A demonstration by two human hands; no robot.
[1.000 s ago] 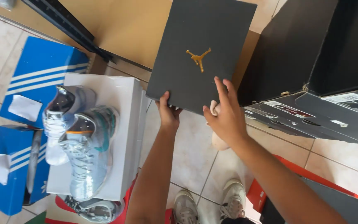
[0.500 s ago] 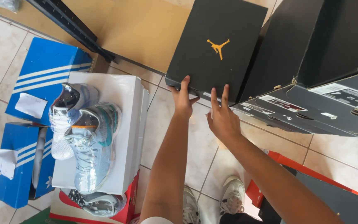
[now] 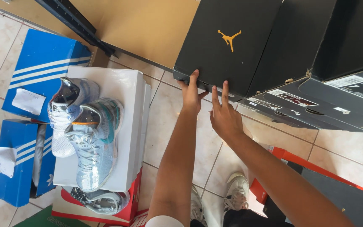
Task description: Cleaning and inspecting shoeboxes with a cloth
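Note:
A black shoe box [image 3: 227, 46] with an orange figure on its lid lies at the top middle, tight against other black boxes [image 3: 316, 38] to its right. My left hand [image 3: 191, 94] grips its near left edge, fingers curled over the rim. Beside it, my right hand [image 3: 223, 117] is flat and its straight fingertips touch the box's near edge. Both forearms reach up from the bottom of the view.
A white box [image 3: 124, 96] on the left carries two pale blue sneakers [image 3: 93, 143] and sits on a red box [image 3: 127, 210]. Two blue striped boxes [image 3: 43, 63] lie further left. Brown cardboard [image 3: 148, 25], a black bar [image 3: 72, 21], labelled black boxes [image 3: 307, 107], my white shoes [image 3: 236, 193].
The black box has moved up and to the right, against the other black boxes. Both hands followed it and now sit at its near edge instead of under it.

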